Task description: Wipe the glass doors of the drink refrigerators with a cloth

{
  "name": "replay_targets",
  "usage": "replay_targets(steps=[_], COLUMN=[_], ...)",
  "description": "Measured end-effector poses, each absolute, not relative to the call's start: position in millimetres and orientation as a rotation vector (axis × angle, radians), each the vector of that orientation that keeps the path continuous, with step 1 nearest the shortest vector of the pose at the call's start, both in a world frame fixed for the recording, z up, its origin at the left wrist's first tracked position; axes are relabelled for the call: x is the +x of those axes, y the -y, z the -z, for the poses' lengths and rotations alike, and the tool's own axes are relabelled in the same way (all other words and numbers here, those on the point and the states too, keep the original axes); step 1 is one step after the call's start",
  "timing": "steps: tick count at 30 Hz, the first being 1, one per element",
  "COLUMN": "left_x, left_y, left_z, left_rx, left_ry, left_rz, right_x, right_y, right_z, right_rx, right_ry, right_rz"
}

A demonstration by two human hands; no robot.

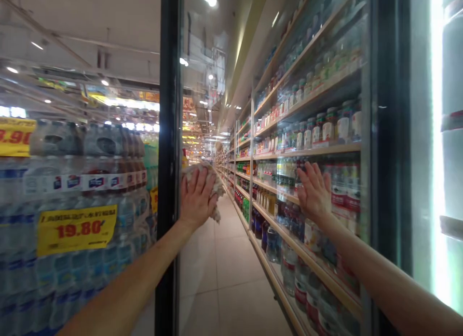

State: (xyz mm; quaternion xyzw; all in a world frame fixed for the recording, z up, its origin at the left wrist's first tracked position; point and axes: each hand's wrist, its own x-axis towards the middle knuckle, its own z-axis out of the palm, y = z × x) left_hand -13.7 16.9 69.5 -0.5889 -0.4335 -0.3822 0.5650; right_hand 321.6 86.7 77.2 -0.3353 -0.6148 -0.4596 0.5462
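The easiest writing to read is on a big yellow sign [76, 230] on the left, which says 19.80 in red. A second yellow sign [16, 137] at the left edge ends in .90, but its first number is partly cut off. A bit of a third yellow sign [154, 199] peeks out near the black door frame [168, 133], and I cannot read it. So that makes three yellow signs. The signs are by a tall stack of bottle packs [79, 179]. Two packs sit side by side at the front of the top row, and below them is a white band with little blue badges, too blurry to read. There is one glass door [213, 99], one cloth [220, 189] and two hands. The cloth is on the glass, just beside the black frame. The left hand [197, 196] lies flat on it with its fingers out straight. The right hand [314, 189] has its fingers spread and holds nothing; I cannot tell if it touches the glass. Long shelves [307, 151] of bottles and jars show in the glass, too many to count, with labels too small to read.
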Motion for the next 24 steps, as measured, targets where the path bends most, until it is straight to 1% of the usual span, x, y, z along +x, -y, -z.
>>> replay_targets(steps=[2, 4, 6, 7, 8, 10, 12, 14, 17, 19, 21, 24], left_x=[-8, -4, -6, -9, -13, -23, -29, -30, -21, -9, 6, 32], left_y=[-15, -13, -12, -12, -12, -12, -11, -9, -8, -10, -15, -23], left_z=[-60, -52, -56, -63, -71, -86, -87, -70, -35, -31, -47, -85], left_rx=[-1.535, -1.737, -1.817, -1.800, -1.741, -1.526, -1.363, -1.416, -1.695, -1.791, -1.760, -1.524], left_ry=[0.885, 0.602, 0.441, 0.474, 0.582, 0.880, 1.054, 1.018, 0.669, 0.506, 0.568, 0.888], left_rz=[0.726, 0.441, 0.284, 0.316, 0.422, 0.731, 0.920, 0.856, 0.490, 0.345, 0.443, 0.832], right_x=[321, 320, 320, 321, 321, 322, 323, 324, 327, 332, 340, 355], right_y=[-87, -87, -87, -88, -88, -88, -88, -87, -86, -87, -88, -87], right_z=[-76, -75, -74, -74, -74, -73, -72, -70, -62, -57, -52, -48], right_rx=[-0.804, -0.810, -0.803, -0.799, -0.796, -0.792, -0.782, -0.773, -0.782, -0.783, -0.795, -0.859], right_ry=[1.460, 1.459, 1.456, 1.456, 1.459, 1.472, 1.482, 1.487, 1.515, 1.536, 1.531, 1.480], right_rz=[1.082, 1.087, 1.107, 1.115, 1.118, 1.113, 1.096, 1.085, 1.098, 1.128, 1.140, 1.102])
